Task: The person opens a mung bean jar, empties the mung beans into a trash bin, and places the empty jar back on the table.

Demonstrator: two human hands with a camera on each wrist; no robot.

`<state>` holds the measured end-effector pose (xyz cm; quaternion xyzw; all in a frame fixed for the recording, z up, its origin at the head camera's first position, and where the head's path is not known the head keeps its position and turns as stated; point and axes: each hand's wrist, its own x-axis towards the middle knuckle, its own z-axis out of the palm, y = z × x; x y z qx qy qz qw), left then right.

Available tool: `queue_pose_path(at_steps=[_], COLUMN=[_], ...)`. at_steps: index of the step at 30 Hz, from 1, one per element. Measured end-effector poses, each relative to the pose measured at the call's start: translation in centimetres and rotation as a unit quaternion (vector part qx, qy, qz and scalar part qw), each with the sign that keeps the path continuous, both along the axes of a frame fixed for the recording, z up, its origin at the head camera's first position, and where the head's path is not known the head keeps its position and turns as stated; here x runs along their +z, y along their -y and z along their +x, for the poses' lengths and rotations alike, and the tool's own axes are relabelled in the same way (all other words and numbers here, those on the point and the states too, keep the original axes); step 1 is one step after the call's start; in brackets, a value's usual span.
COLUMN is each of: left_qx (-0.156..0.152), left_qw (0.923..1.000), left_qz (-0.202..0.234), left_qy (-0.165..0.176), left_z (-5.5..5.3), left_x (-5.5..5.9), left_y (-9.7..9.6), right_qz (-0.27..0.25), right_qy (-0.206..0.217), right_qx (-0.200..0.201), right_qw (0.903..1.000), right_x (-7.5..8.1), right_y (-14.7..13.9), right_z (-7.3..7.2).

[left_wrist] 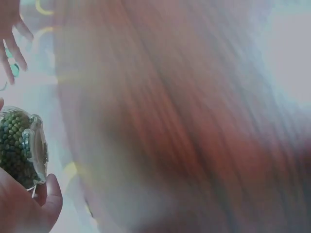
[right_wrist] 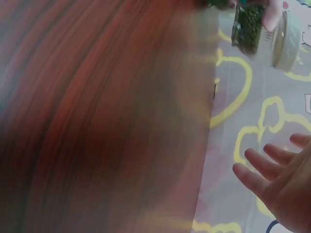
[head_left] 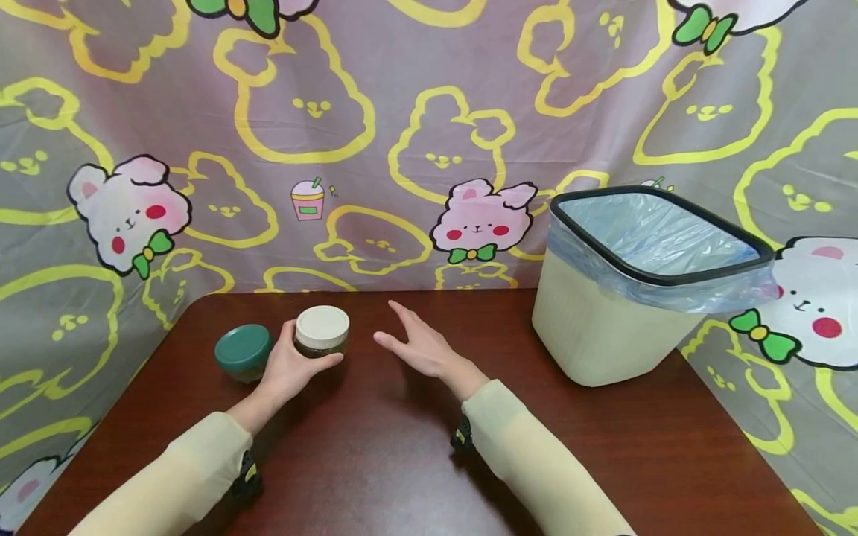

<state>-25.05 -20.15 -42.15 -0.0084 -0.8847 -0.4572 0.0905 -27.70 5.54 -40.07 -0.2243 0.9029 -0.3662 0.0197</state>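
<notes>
My left hand (head_left: 290, 371) grips a clear jar with a white lid (head_left: 322, 326), thumb on its near side. Small green beans (left_wrist: 13, 138) fill this jar in the left wrist view. In the right wrist view the jar body (right_wrist: 249, 29) shows against the cloth, seemingly raised off the table. Just left of that hand stands a second container with a dark green lid (head_left: 243, 348); its contents are hard to make out. To the right of the white-lidded jar, my right hand (head_left: 422, 348) hovers with fingers extended, apart from it and holding nothing.
A cream bin (head_left: 603, 320) lined with a bluish plastic bag and topped by a black rim stands at the table's right rear. The dark reddish wooden table (head_left: 382, 454) ends at a patterned cloth (head_left: 375, 186) hanging behind and at both sides.
</notes>
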Motion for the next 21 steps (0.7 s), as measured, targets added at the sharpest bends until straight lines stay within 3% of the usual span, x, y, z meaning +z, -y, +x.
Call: queue_pose_path(at_steps=[4, 7, 13, 21], left_qx=[-0.017, -0.027, -0.042, -0.053], left_qw=[0.9997, 0.9993, 0.9977, 0.9963], left_qz=[0.005, -0.001, -0.016, -0.031], left_qy=[-0.015, -0.026, -0.051, -0.061], left_z=[0.7, 1.3, 2.1, 3.1], left_x=[1.0, 1.4, 1.9, 2.6], left_y=[-0.9, -1.3, -2.1, -3.2], right_qz=[-0.079, -0.101, -0.113, -0.104], right_qy=[0.018, 0.028, 0.027, -0.011], right_qx=[0.018, 0.026, 0.034, 0.06], right_qw=[0.9966, 0.9941, 0.9927, 0.9927], right_x=[0.2, 0.3, 0.5, 1.6], right_y=[0.8, 1.3, 1.6, 0.6], right_z=[0.3, 0.5, 1.0, 2.0])
